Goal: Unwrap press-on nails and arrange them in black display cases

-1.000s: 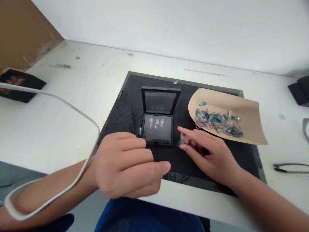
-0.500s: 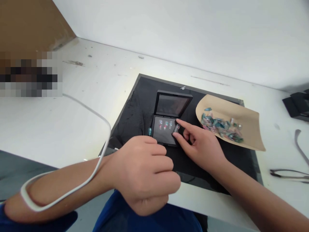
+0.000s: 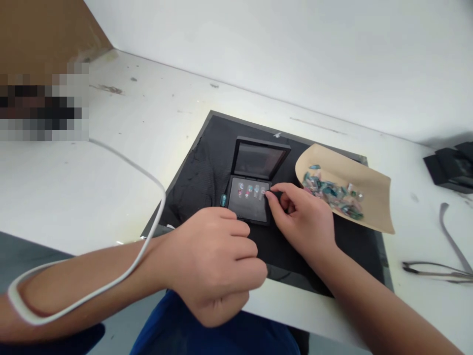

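My right hand (image 3: 301,214) is at the right edge of a small black hinged case (image 3: 246,212). Thumb and forefinger stand slightly apart beside a pale nail-shaped piece (image 3: 262,192), its other fingers curled; I see nothing held between them. Several small decorated pieces, like false nails, lie in rows on the case's grey pad, among them a teal one (image 3: 250,188). The case's lid (image 3: 260,160) with its clear window is tilted up. My left hand (image 3: 218,261) is a closed fist in front of the case; its inside is hidden. A glossy teal piece (image 3: 223,199) is at the case's left side.
A curved tan tray (image 3: 369,177) of loose coloured pieces lies to the right on a black mat (image 3: 195,172). Glasses (image 3: 436,268) and a black object (image 3: 451,165) are farther right. A white cable (image 3: 155,222) loops around my left forearm.
My right thumb and forefinger have come closer together. The pale piece between them before now lies beside the thumb, lined up with the other pieces. The whole view has shifted slightly; the left fist stays closed.
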Tool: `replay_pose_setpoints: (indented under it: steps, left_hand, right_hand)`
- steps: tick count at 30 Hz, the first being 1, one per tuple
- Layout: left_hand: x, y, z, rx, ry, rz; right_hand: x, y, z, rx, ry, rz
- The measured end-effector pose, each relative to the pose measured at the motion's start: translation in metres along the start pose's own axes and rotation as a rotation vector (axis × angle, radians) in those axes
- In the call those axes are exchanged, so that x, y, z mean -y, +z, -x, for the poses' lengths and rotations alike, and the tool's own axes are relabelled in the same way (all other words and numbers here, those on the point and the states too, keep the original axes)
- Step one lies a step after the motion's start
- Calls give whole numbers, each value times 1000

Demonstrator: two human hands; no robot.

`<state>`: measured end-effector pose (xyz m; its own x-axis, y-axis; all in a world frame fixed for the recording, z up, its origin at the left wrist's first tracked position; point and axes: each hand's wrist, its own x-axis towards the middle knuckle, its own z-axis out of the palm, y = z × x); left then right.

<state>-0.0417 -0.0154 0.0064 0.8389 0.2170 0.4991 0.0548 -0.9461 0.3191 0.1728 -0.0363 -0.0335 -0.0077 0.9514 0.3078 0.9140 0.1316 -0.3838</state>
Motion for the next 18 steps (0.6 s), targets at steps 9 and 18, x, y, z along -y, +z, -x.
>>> replay_pose_setpoints:
  steps: [9, 18]
  left_hand:
    - [5, 3, 1, 75, -22, -22]
    - [17, 11, 7, 222, -86, 26]
  right_hand:
    - [9, -40, 17, 132, -141, -48]
    - [-108, -119, 8, 144, 228, -35]
